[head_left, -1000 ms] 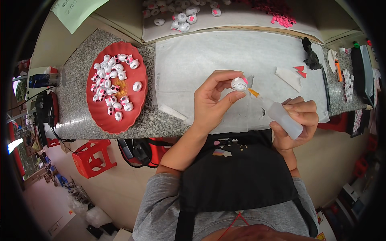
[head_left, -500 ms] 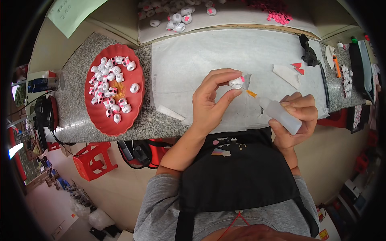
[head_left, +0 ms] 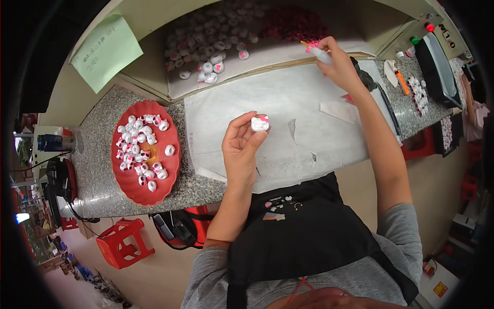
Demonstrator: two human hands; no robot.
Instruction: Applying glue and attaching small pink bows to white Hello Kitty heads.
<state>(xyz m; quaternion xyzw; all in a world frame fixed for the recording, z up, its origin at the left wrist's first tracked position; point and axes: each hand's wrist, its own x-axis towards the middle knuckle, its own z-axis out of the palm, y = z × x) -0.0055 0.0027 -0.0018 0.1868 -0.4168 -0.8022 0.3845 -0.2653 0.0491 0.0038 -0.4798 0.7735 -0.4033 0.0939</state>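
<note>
A small white cat-head figurine (head_left: 260, 123) with a pink bow is pinched between the thumb and fingers of my left hand (head_left: 240, 147), above the white paper sheet (head_left: 278, 159). My right hand (head_left: 337, 64) reaches far forward, closed round a translucent squeeze bottle (head_left: 323, 56) with an orange tip. That tip is at the near edge of a heap of small pink pieces (head_left: 293, 23) on the shelf. Whether it touches a piece is too small to tell.
At left stands a red scalloped plate (head_left: 172, 136) bearing several white-and-pink figurines. More white heads (head_left: 206, 51) are heaped on the shelf. Black crumpled material (head_left: 364, 77), an orange lighter-like stick (head_left: 402, 82) and a black box (head_left: 437, 67) lie at right. A red stool (head_left: 123, 242) stands below.
My right hand has carried the bottle forward, away from the figurine, to the pink pieces on the shelf. My left hand has shifted left and lower in view, and the figurine's bow side now shows.
</note>
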